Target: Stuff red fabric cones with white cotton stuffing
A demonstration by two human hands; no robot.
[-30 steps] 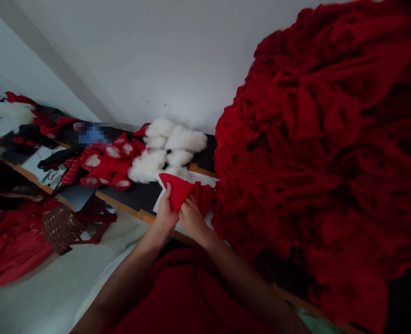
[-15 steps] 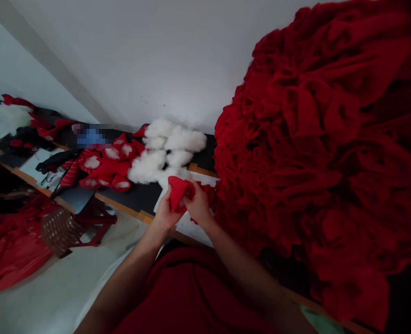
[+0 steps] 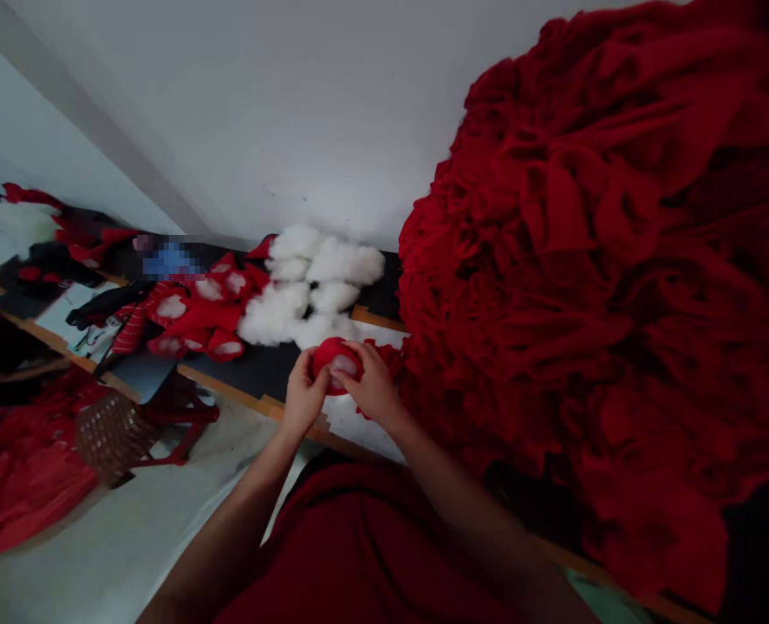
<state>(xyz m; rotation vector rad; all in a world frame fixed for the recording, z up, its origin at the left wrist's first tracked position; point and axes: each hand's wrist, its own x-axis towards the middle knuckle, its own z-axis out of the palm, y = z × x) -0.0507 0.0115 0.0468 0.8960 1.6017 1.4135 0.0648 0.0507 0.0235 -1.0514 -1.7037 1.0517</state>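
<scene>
Between my hands is a red fabric pouch (image 3: 332,348), its round opening facing me with white stuffing (image 3: 343,364) showing inside. My left hand (image 3: 304,392) is closed on the pouch's left edge, thumb at the opening. On the right edge my right hand (image 3: 372,381) grips the cloth, its thumb at the stuffing. Just beyond lie fluffy white stuffing clumps (image 3: 283,310) on the dark table. Left of them sit several red fabric pieces (image 3: 205,312) with white stuffing in their openings.
A tall heap of red fabric pieces (image 3: 540,286) fills the right side. A white wall (image 3: 260,113) stands behind the table (image 3: 241,371). At the left are a red stool (image 3: 182,425), a large red plastic sheet (image 3: 26,485) and part of another person's arm (image 3: 23,373).
The red pouch has turned from a pointed side view so that its round opening and stuffing face me. My left hand has shifted slightly left, with both thumbs now at the opening.
</scene>
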